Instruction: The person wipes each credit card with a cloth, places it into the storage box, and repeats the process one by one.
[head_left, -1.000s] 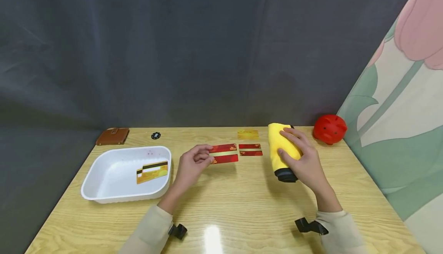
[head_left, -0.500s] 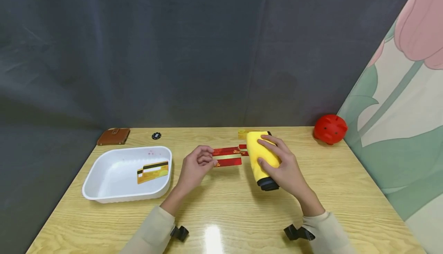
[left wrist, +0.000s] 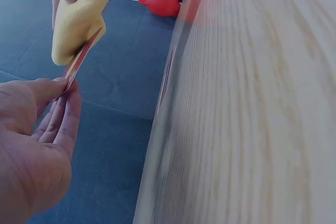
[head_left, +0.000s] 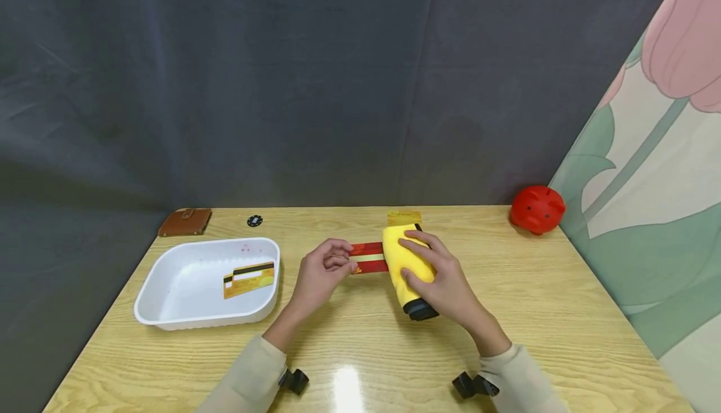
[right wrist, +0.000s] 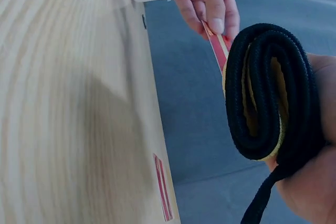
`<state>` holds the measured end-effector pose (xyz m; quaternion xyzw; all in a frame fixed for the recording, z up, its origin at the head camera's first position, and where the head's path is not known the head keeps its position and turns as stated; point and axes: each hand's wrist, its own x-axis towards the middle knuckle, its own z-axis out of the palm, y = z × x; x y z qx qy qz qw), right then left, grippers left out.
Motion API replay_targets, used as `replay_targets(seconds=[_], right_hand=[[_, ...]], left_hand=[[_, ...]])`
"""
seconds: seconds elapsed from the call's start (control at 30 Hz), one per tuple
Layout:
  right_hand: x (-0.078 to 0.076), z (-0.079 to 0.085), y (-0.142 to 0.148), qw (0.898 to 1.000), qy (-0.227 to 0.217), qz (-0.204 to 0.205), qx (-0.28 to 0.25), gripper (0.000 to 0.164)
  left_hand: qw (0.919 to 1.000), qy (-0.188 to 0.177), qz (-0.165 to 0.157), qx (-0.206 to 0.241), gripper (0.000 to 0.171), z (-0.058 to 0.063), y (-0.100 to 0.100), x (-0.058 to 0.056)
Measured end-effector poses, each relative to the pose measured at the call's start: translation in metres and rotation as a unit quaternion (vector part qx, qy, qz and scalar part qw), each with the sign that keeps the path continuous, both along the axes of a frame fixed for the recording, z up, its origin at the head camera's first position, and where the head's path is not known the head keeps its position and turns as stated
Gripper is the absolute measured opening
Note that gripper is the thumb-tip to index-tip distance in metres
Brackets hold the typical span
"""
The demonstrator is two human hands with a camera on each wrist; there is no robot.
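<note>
My left hand (head_left: pixel 321 278) pinches the left end of a red card with a gold stripe (head_left: pixel 367 258) between thumb and fingers, above the table. In my right hand (head_left: pixel 442 275) is a folded yellow cloth with black edging (head_left: pixel 407 269). The cloth meets the card and covers its right end; in the left wrist view the yellow cloth (left wrist: pixel 79 24) sits against the card's far end. The right wrist view shows the cloth's rolled layers and black edge (right wrist: pixel 273 93). A second red card (right wrist: pixel 163 187) lies on the table, hidden behind the cloth in the head view.
A white tray (head_left: pixel 169 319) with two yellow bank cards (head_left: pixel 248 278) stands at left. Behind it lie a brown wallet (head_left: pixel 184 222) and a black poker chip (head_left: pixel 255 220). A gold card (head_left: pixel 403 218) lies at the back edge, and a red piggy bank (head_left: pixel 537 210) stands back right.
My right hand has brought the cloth leftward from beside the cards onto the right end of the held red card. The left hand has shifted slightly right, still pinching the card.
</note>
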<state>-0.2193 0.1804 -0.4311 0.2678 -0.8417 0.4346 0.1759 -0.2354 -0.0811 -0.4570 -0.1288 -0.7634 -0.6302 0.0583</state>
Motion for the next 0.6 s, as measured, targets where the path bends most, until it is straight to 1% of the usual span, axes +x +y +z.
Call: replay_targets(seconds=[0.1, 0.23, 0.47, 0.6], right_hand=[[0.0, -0.003, -0.003, 1.0, 0.009, 0.004, -0.002, 0.054], [0.001, -0.005, -0.008, 1.0, 0.023, 0.011, 0.001, 0.054], [0.005, -0.007, -0.018, 0.999, 0.033, 0.011, 0.03, 0.054], [0.009, -0.01, -0.026, 0.998, 0.037, 0.028, 0.051, 0.054]], left_hand=[[1.0, -0.006, -0.003, -0.002, 0.021, 0.001, 0.0, 0.001], [0.9999, -0.015, -0.001, 0.005, 0.022, 0.002, 0.001, 0.003], [0.9994, -0.023, 0.005, 0.027, 0.026, 0.002, 0.007, 0.004], [0.9993, -0.026, -0.001, 0.026, 0.027, 0.001, 0.009, 0.006]])
